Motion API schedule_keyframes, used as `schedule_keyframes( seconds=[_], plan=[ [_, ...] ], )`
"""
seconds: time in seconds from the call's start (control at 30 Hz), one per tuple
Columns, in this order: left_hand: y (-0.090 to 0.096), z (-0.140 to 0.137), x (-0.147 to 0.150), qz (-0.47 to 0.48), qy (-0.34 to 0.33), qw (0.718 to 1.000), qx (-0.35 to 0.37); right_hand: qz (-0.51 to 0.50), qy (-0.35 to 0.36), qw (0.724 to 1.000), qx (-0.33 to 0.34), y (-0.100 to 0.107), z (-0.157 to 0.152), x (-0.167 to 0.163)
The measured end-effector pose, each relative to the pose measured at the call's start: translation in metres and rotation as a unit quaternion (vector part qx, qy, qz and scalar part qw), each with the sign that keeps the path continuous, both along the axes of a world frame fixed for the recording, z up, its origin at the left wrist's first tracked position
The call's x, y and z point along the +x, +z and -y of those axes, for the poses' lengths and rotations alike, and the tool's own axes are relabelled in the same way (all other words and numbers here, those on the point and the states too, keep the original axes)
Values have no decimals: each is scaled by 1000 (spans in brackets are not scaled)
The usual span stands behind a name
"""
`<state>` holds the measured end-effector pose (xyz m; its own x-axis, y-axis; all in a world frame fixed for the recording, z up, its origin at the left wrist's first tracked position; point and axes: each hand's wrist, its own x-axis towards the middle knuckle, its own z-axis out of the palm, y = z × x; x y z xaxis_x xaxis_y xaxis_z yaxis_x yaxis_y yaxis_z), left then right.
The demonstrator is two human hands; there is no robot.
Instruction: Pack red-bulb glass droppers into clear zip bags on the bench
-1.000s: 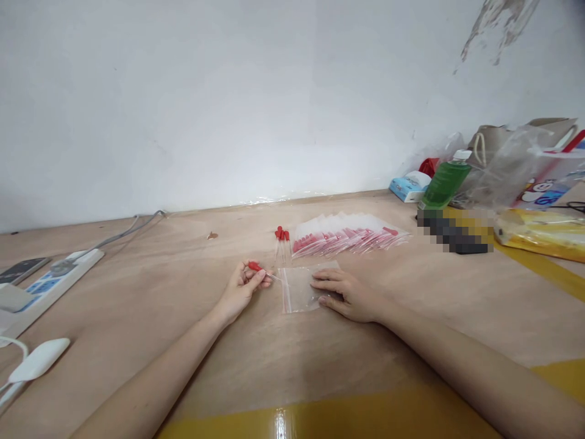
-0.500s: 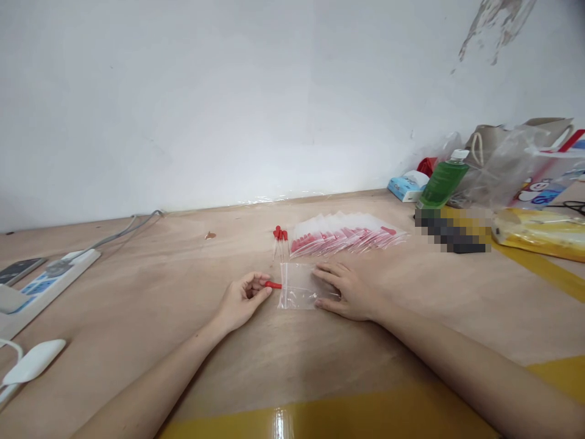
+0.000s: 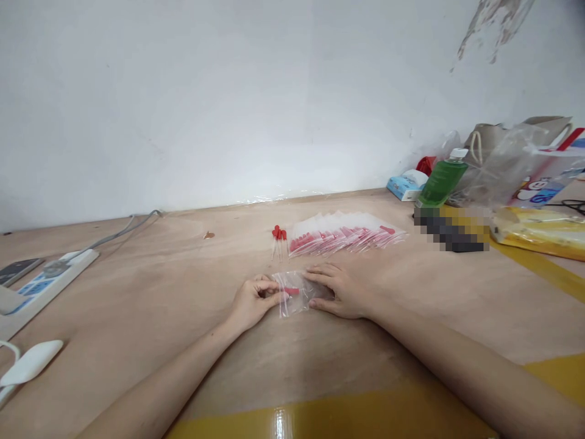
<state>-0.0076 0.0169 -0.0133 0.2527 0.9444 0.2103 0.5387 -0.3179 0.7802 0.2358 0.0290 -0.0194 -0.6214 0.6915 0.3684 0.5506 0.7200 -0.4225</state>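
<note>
My left hand [image 3: 260, 299] pinches the end of a small red stick-shaped piece [image 3: 291, 291] at the mouth of a clear zip bag [image 3: 295, 310]. The red piece lies inside the bag, seen through the plastic; its exact kind is unclear. My right hand [image 3: 340, 292] grips the closed end of the bag between thumb and fingers, and the plastic bulges and creases there. Just beyond the bag lie several red-headed pieces [image 3: 279, 234] with thin pale stems. To their right, filled zip bags [image 3: 347, 231] are fanned out in an overlapping row, with red pieces inside.
On the left are a power strip [image 3: 55, 286] with a grey cable, a phone [image 3: 18, 271] and a white plug-like item [image 3: 34, 364]. A green bottle [image 3: 442, 180], a tissue pack [image 3: 404, 188] and plastic bags [image 3: 498, 164] stand at the right. Yellow tape [image 3: 329, 414] crosses the front.
My left hand has moved right, and the red piece has gone from the bag's edge to inside it. The bag, flat before, now bulges; my right hand has shifted slightly left.
</note>
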Motion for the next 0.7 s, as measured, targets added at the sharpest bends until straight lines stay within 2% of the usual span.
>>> schedule_keyframes(
  seconds=[0.2,0.47,0.7],
  plan=[
    [4,0,-11,-21,-28,999,12,-3,2,999,-52,6,1,18],
    [2,0,-22,-40,11,999,32,21,20,999,-29,4,-5,37],
    [6,5,-19,-185,-16,981,54,39,31,999,-5,1,-7,37]
  ],
)
